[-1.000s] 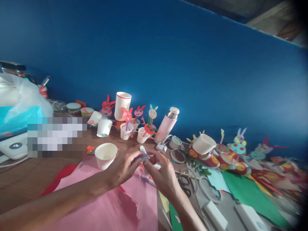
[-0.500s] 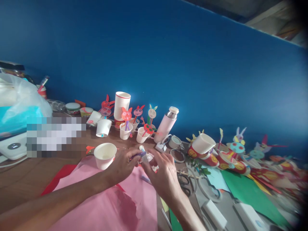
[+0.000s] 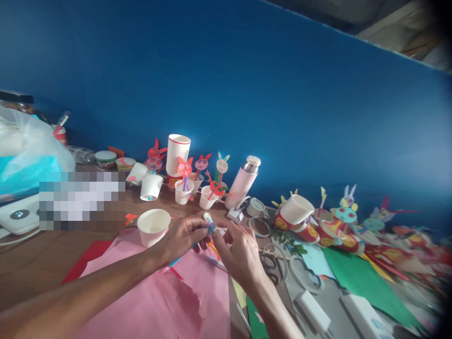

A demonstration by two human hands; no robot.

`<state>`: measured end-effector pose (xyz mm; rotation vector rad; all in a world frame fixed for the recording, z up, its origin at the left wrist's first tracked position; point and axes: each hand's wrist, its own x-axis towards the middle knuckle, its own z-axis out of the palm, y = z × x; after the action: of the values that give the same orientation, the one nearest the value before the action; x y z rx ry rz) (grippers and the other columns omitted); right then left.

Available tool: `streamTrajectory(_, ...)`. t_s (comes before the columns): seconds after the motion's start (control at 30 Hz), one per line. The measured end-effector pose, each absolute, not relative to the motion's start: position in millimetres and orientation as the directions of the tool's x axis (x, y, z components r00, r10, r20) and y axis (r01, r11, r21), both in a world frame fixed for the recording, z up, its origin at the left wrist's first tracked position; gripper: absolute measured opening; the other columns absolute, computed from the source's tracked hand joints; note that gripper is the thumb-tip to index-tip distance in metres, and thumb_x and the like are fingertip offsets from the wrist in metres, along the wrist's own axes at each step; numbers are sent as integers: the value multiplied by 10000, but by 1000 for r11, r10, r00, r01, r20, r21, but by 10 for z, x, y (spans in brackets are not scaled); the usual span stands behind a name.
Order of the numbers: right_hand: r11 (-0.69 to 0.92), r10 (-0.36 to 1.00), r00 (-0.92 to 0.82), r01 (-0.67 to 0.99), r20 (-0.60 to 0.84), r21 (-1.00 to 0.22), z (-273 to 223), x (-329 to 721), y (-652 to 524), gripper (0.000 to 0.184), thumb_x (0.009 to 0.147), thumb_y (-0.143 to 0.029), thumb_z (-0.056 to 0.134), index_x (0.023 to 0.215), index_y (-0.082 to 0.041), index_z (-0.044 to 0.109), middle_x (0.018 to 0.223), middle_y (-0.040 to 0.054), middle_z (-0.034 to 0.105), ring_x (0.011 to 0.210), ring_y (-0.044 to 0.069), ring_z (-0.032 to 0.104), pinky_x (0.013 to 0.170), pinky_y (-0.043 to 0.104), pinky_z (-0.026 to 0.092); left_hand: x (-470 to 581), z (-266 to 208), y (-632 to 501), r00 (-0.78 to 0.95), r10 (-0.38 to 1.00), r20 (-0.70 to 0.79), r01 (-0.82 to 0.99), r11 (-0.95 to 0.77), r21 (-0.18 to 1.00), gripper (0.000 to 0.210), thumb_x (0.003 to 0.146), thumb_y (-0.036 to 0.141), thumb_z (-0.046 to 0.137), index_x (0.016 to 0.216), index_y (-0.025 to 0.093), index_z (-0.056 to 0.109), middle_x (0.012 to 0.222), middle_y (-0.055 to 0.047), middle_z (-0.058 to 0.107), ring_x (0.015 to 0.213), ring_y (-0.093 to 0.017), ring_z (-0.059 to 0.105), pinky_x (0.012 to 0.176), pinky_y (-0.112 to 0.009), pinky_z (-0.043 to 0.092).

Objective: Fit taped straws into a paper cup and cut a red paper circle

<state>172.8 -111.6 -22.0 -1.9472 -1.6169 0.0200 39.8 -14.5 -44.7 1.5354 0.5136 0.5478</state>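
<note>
Tbl (image 3: 28, 268): L fngrs (image 3: 195, 223) pinch strip (image 3: 211, 229) (bluish)

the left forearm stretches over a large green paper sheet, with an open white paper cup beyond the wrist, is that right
No: the head view shows the left forearm over a large pink paper sheet, not green; the open white paper cup is as stated.

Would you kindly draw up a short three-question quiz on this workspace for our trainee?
1. Which stands closest to the left hand? A) an upright white paper cup; B) the pink thermos; C) the stack of cups.
2. True or false: the large green sheet lies to the right of the pink sheet.
3. Fill in the colour: the wall is ____.
Key: 1. A; 2. true; 3. blue.
</note>
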Motion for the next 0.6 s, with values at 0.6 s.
streamTrajectory(0.6, 62, 813, 205, 900, 545, -432, -248, 1717, -1110, 139, 744, -156, 587, 803, -243, 678, 585, -48, 598, 625, 140, 530, 796, 316, 292, 392, -444, -137, 763, 646, 2, -92, 106, 990, 229, 739, 336, 694, 850, 143, 640, 745, -12, 633, 691, -128, 565, 612, -230, 421)
